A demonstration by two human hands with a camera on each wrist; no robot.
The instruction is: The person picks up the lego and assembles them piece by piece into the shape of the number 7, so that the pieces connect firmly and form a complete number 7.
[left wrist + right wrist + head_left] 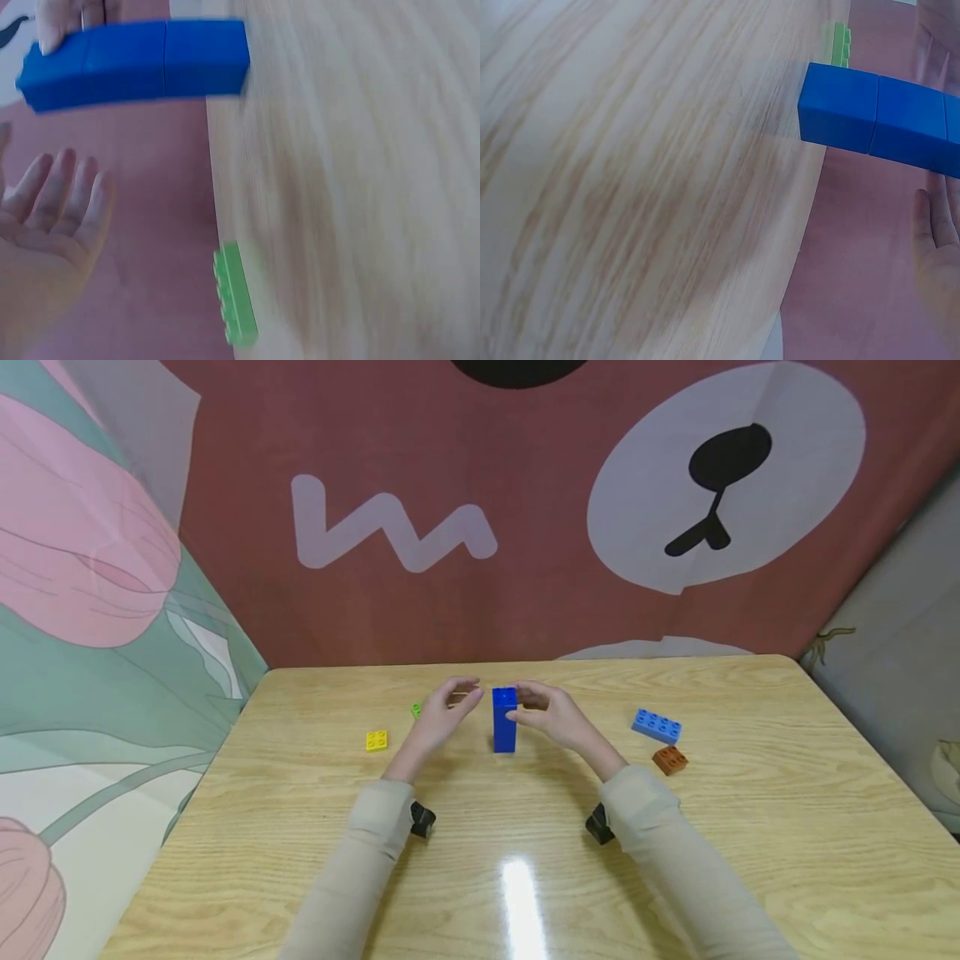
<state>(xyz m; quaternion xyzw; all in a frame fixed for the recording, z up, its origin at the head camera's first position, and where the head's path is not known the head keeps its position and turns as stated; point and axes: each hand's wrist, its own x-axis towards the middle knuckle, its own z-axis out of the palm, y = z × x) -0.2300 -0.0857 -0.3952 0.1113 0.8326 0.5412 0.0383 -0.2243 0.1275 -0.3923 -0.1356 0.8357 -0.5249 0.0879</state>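
Note:
A tower of three dark blue blocks (505, 727) stands upright on the wooden table, studs on top. At its upper right side is my right hand (553, 714), gripping the top block with the thumb in front and the fingers behind. My left hand (444, 717) is held up just left of the tower, apart from it, fingers loosely bent around nothing. In the left wrist view the blue tower (165, 64) shows its seams, and the left palm (45, 232) is empty. Part of the right hand's fingers (937, 225) is cut off in the right wrist view.
Behind my left hand lies a light green brick (416, 710), partly hidden; a small yellow brick (377, 741) is left of it. On the right sit a lighter blue brick (656, 727) and a brown brick (670, 760). A printed cloth (390, 618) hangs behind the table.

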